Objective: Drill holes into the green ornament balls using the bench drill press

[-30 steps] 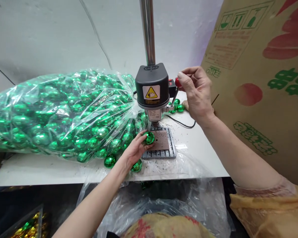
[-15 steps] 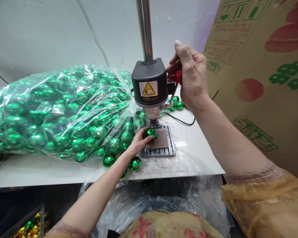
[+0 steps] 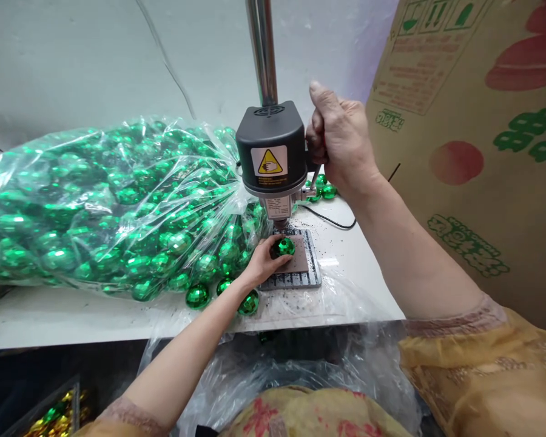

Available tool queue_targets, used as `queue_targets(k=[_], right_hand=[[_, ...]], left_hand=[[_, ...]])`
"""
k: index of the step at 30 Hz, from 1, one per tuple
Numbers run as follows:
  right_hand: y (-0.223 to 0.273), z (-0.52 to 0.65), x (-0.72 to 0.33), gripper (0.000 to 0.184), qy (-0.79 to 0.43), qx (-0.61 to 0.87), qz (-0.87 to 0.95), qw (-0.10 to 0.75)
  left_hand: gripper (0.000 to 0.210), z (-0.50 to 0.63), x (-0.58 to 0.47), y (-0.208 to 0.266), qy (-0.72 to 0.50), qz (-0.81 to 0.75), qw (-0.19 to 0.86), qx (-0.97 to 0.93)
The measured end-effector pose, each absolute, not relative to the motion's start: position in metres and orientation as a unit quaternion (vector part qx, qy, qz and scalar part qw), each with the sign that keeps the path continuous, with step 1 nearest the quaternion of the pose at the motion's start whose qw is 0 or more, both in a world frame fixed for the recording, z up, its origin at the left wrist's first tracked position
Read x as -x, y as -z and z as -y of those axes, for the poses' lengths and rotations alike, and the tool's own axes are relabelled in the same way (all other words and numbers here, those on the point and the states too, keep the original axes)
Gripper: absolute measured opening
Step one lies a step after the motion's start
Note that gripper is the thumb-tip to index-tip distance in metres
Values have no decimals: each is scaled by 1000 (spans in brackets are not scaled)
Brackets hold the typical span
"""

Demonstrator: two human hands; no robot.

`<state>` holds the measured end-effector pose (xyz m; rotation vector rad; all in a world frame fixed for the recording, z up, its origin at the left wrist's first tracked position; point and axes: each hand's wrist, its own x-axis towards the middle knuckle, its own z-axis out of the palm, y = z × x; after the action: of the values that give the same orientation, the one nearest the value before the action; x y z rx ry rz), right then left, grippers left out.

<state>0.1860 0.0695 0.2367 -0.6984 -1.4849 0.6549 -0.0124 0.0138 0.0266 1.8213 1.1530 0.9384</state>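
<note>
My left hand grips a shiny green faceted ball between thumb and fingers. The ball rests on a brown pad atop the slotted metal base of a small drill press, under its chuck. My right hand is closed round the press's lever, thumb pointing up; the fingers hide the red knob at its end. A yellow warning label is on the black motor housing.
A clear plastic bag full of green balls lies left of the press. Loose balls sit by its mouth, others behind the press. A large carton stands at right. Dark shavings and a black cable lie on the white table.
My left hand has shifted slightly right with the green ball, further onto the pad. My right hand's fingers have closed more tightly round the lever's knob.
</note>
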Motion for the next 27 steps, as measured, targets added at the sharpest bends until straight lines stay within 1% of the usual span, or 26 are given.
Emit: queue_targets(k=[3, 4, 9, 13, 21, 27], right_hand=[[-236, -64, -185, 61, -353, 312, 609, 638], [-235, -59, -183, 61, -351, 311, 603, 645], [-226, -19, -170, 63, -303, 275, 562, 719], [-208, 6, -162, 57, -245, 236, 549, 764], [-179, 18, -159, 58, -153, 237, 556, 782], [-167, 14, -161, 57, -122, 210, 565, 789]], left_hand=[[59, -15, 13, -27, -354, -440, 398, -723], [59, -16, 13, -27, -351, -434, 403, -725], [59, -15, 13, -27, -353, -424, 417, -722], [59, -16, 13, -25, -351, -427, 421, -719], [61, -16, 14, -23, -378, -428, 437, -695], [62, -16, 14, -22, -364, -435, 419, -709]])
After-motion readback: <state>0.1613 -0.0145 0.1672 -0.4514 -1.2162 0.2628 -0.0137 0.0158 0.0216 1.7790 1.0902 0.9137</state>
